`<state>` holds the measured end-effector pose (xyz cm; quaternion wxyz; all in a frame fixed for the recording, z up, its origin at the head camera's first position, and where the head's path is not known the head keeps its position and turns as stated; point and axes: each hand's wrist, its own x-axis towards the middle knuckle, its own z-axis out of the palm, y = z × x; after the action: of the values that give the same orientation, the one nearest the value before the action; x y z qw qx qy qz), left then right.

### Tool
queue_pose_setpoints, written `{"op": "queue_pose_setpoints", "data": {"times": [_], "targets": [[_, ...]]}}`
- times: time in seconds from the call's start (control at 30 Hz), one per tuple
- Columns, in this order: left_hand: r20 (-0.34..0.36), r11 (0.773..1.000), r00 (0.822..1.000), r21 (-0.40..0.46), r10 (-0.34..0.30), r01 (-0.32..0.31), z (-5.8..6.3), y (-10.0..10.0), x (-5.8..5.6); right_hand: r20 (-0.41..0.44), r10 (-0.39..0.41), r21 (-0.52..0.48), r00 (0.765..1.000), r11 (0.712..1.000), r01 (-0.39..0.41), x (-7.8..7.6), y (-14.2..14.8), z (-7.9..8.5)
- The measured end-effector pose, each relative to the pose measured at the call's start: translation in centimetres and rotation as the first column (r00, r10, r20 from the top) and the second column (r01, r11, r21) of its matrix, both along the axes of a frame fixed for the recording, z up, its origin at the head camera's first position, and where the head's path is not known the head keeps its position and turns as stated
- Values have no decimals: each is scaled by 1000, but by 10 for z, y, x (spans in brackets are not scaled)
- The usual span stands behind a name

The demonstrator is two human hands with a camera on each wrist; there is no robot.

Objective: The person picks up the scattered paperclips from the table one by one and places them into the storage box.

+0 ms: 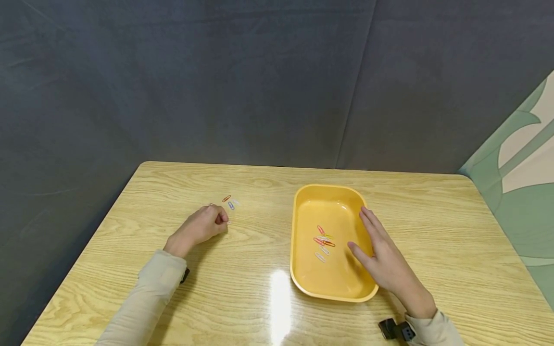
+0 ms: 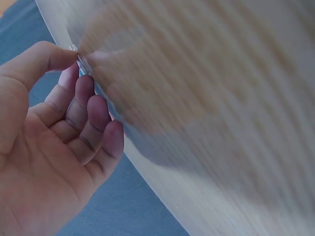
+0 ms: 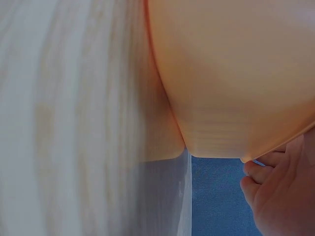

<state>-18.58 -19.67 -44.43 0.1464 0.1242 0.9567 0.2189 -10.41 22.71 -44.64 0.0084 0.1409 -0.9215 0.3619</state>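
My left hand is low over the left part of the table, fingers curled, thumb and index fingertips close together at the tabletop. A small whitish paper clip shows right at those fingertips; I cannot tell whether they pinch it. Just beyond lie a red paper clip, a blue paper clip and a pale paper clip. My right hand lies along the right rim of the yellow tray, fingers fairly straight, thumb over the inside. Several pink, red, yellow and white paper clips lie in the tray.
The wooden table has its far edge against a dark grey cloth partition. A green and beige patterned surface stands off the right side. A black wrist device sits at the right cuff.
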Motion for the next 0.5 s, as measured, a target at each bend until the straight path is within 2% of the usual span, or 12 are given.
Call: {"op": "queue_pose_setpoints", "data": {"times": [0.27, 0.5], "targets": [[44, 998, 998, 44, -38, 36, 1, 0, 0, -2, 3, -6, 1000, 1000, -3, 0, -1, 0], [77, 991, 992, 100, -97, 89, 1, 2, 0, 9, -4, -4, 1000, 1000, 4, 0, 0, 1]]}}
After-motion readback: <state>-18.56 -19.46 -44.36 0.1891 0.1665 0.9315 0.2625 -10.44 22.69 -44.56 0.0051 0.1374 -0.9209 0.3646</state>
